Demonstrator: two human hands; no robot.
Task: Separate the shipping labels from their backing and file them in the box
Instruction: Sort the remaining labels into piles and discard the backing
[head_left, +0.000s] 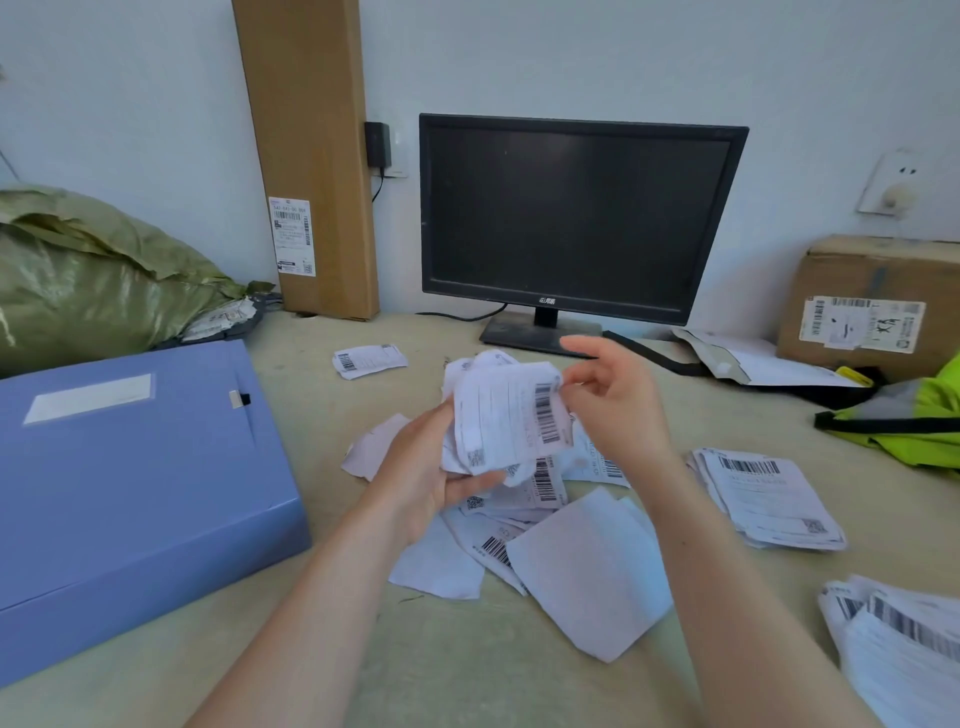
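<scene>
We look down on a beige table (467, 649) with two bare forearms reaching in from the bottom of the frame. At the centre, the left hand (421, 467) grips a bundle of crumpled white paper shipping labels (498, 457) from below, with the fingers curled round its lower edge. The right hand (613, 400) pinches the top right corner of the front label (506, 415), just beside its black barcode, with the forefinger raised above.

Beneath the hands lies a loose heap of white labels and blank backing sheets (587, 566), overlapping one another on the table. A neater stack of printed labels (769, 499) sits at the right of the frame, and another stack (904, 639) is cut off at the lower right corner. A single curled label (369, 359) lies apart, above the heap.

The large flat blue plastic file box (130, 493) fills the left of the frame, lid down, well apart from the hands.

Against the pale wall at the top we see:
- a black monitor with a dark screen (576, 218)
- a tall brown cardboard carton (311, 156)
- a green woven sack (88, 280) at the far left
- a brown cardboard parcel (878, 296) at the right
- a fluorescent yellow vest (914, 415) below the parcel
</scene>
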